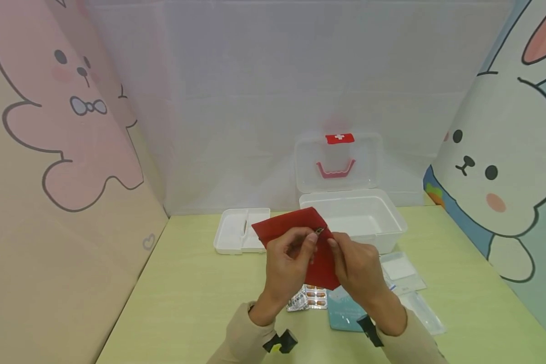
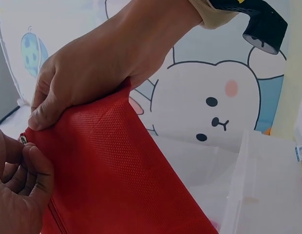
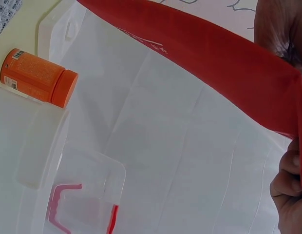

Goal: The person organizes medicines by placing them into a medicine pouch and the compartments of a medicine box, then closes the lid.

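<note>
A red zip pouch [image 1: 322, 270] hangs tilted between both hands above the table. My left hand [image 1: 285, 263] pinches the small metal zipper pull [image 1: 319, 230] near the pouch's upper corner. Close beside it, my right hand [image 1: 361, 265] grips the pouch's edge between thumb and curled fingers. In the left wrist view the zipper pull [image 2: 23, 139] sits at the fingertips of the left hand [image 2: 22, 183], and the zipper line runs down below it. The right hand [image 2: 97, 63] holds the pouch's top corner there. Whether anything lies inside the pouch cannot be seen.
Behind the hands stands a clear-lidded first-aid box [image 1: 393, 230], lid raised. A white tray [image 1: 229, 232] lies left of it. Blister packs [image 1: 317, 297], a teal packet [image 1: 346, 316] and clear packages [image 1: 402, 273] lie nearer. The right wrist view shows an orange bottle [image 3: 34, 73].
</note>
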